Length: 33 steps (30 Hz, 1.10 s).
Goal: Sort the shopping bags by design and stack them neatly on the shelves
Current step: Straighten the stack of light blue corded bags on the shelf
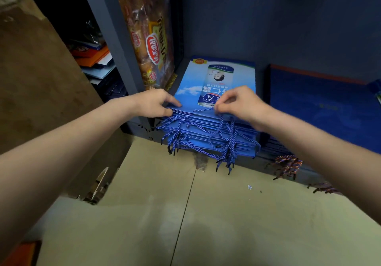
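A stack of flat light-blue shopping bags [203,80], printed with a can picture and sky, lies on the bottom shelf, its blue rope handles [198,135] hanging over the front. My left hand [153,103] pinches the near left corner of the top bag between thumb and fingers. My right hand [239,102] has its fingers curled over the near right edge of the top bag, pinching it by the handles. Next to it on the right lies a stack of dark blue bags [321,104] with an orange strip along the far edge.
An upright packet of orange-brown snack bags [148,38] leans against the grey shelf post [115,38] left of the stack. Orange and white flat items [92,59] sit in the left bay. A brown cardboard box [37,76] stands at left. Tiled floor [185,214] lies below.
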Tool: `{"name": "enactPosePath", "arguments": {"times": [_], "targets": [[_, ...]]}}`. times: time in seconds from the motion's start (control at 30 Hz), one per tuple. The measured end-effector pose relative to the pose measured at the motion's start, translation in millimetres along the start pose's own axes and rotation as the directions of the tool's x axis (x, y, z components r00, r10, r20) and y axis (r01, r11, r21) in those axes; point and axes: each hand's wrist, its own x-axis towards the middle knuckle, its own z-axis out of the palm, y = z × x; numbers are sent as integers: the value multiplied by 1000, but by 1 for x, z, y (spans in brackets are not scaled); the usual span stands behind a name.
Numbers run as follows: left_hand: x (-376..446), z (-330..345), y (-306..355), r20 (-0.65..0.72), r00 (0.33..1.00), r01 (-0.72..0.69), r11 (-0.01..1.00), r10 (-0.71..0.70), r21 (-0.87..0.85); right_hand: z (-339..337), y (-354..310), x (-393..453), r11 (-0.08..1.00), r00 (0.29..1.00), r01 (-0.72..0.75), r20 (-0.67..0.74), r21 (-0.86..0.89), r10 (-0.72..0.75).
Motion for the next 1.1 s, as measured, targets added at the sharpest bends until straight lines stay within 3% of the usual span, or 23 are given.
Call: {"name": "enactPosePath", "arguments": {"times": [0.13,0.2,0.3,0.37,0.43,0.53,0.63,0.77,0.87,0.97,1.1], "targets": [[5,-1,11,-21,1000,-3,984,7,179,-22,-12,6,913,974,-221,126,342,188],[9,-1,17,-34,999,-3,980,10,200,-30,-14,6,927,980,-192,121,321,161],[15,1,22,-56,998,1,985,9,175,-16,-13,-2,997,992,-55,115,-54,61],[16,5,27,-72,997,-4,982,18,189,11,-1,-5,918,990,40,140,-393,17],[15,10,30,-120,990,-60,987,79,150,36,7,-7,823,991,127,112,-554,-78],[10,19,30,-211,962,-161,984,173,71,36,7,-4,864,972,217,18,-454,-234],[6,24,25,-230,957,-174,984,177,32,16,7,0,970,984,130,-97,-205,-153],[8,32,39,-189,960,-192,978,204,81,13,14,1,957,977,180,155,-226,-147],[6,21,37,-101,981,-178,972,164,-155,5,20,4,891,955,271,217,-363,-202],[-5,9,19,1,999,-42,864,49,-502,-18,35,4,870,940,308,263,-385,-217],[-5,14,3,-47,999,-11,846,-17,-532,-43,46,0,913,922,271,357,-306,-154]]}}
